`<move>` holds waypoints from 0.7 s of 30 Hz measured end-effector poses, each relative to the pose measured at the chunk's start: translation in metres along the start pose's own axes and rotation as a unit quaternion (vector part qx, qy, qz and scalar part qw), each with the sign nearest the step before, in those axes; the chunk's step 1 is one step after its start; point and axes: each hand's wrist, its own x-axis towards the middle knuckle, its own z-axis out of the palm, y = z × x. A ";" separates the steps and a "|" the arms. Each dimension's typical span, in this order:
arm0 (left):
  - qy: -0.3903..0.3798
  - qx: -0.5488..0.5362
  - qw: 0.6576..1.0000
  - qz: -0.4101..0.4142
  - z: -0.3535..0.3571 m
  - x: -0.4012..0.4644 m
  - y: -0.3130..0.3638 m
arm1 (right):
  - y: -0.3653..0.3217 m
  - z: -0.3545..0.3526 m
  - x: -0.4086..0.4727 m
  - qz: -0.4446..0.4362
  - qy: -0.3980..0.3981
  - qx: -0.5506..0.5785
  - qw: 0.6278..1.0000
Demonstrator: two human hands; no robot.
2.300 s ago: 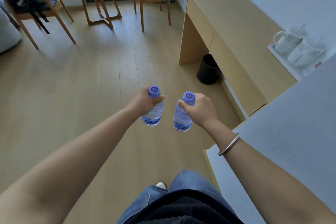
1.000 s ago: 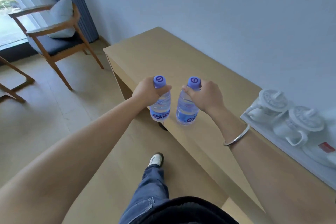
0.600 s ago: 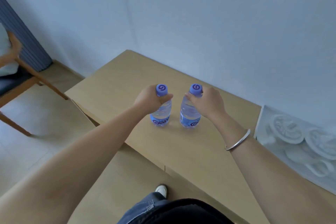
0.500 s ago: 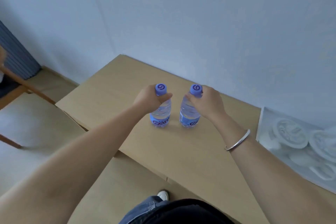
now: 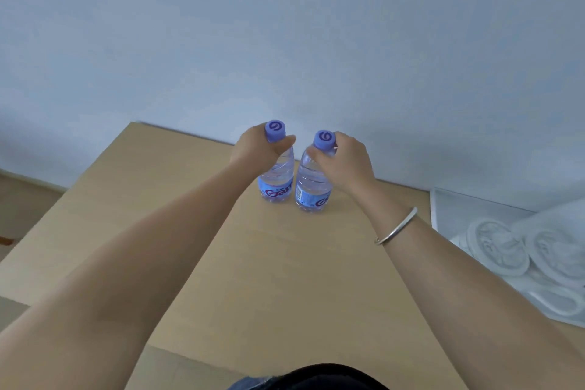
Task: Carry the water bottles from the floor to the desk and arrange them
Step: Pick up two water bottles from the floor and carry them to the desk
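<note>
Left hand (image 5: 258, 149): fingers curled round the neck of the left bottle (image 5: 276, 180), just under its purple cap (image 5: 275, 130); thumb across the front of the neck.

Right hand (image 5: 343, 161): fingers and thumb wrapped round the neck of the right bottle (image 5: 312, 190), below its purple cap (image 5: 324, 139). Silver bangle (image 5: 397, 226) on the wrist behind it.

Bottles: both clear with blue labels, upright, bases down on the desk (image 5: 269, 279), under the hands. They stand side by side, nearly touching, between the two hands. Whether the bases rest fully on the wood cannot be told.

Wall (image 5: 285, 41): pale, just beyond the hands.

Tray (image 5: 443, 209): white, well to the right of the right hand, bearing white lidded cups (image 5: 497, 247), blurred.
</note>
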 end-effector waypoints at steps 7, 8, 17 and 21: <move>0.052 0.027 0.998 0.005 0.017 0.025 0.020 | 0.002 0.002 0.031 0.008 0.013 0.022 1.000; 0.057 0.025 0.998 0.004 0.019 0.026 0.021 | 0.002 0.003 0.033 0.004 0.013 0.020 1.000; 0.043 0.023 0.999 0.011 0.023 0.021 0.015 | 0.008 -0.001 0.008 -0.015 0.010 0.052 0.998; 0.041 -0.019 0.999 -0.013 0.031 0.000 0.003 | 0.010 -0.005 -0.007 -0.005 0.002 0.048 0.999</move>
